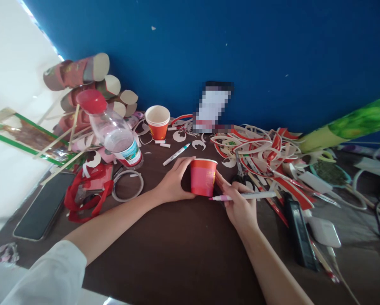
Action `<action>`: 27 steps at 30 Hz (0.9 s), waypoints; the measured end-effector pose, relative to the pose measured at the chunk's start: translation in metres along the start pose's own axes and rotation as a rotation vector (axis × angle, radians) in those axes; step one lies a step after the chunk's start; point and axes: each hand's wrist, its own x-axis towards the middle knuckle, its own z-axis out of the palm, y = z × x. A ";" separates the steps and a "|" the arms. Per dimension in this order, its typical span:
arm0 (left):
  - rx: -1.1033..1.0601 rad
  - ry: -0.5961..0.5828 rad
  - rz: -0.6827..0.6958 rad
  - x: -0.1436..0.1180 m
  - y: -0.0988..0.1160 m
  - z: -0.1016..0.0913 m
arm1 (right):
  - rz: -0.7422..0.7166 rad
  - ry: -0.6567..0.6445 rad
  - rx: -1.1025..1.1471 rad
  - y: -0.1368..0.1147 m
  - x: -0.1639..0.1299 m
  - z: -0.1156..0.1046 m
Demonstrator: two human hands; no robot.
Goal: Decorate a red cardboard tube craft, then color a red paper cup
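Observation:
A red and pink paper cup [203,178] stands upright near the middle of the table, its white rim at the top. My left hand [176,180] grips its left side, thumb low and fingers near the rim. In my right hand [242,207] lies a pink-tipped marker [262,195], held between the fingers, its tip pointing left by the cup's lower right edge. Some fingers of that hand reach the cup's right side. Behind the cup lies a white marker with a teal end [176,154].
Stacked paper cups [158,120] stand at the back, near a propped phone [212,108]. Scissors [240,169] and a heap of red and white paper strips [256,144] lie right, beside a black stapler-like object [299,235]. At left are a plastic bottle [120,140], red ribbon [74,199] and dark phone [42,207].

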 end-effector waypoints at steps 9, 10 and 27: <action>0.011 -0.010 -0.003 0.000 0.000 0.000 | -0.040 0.014 0.007 0.001 0.000 -0.001; 0.010 -0.012 -0.005 0.000 0.000 0.000 | -0.047 0.029 0.010 0.001 0.000 -0.001; 0.017 -0.009 0.003 -0.001 0.002 -0.001 | -0.092 0.002 -0.037 0.001 -0.004 0.004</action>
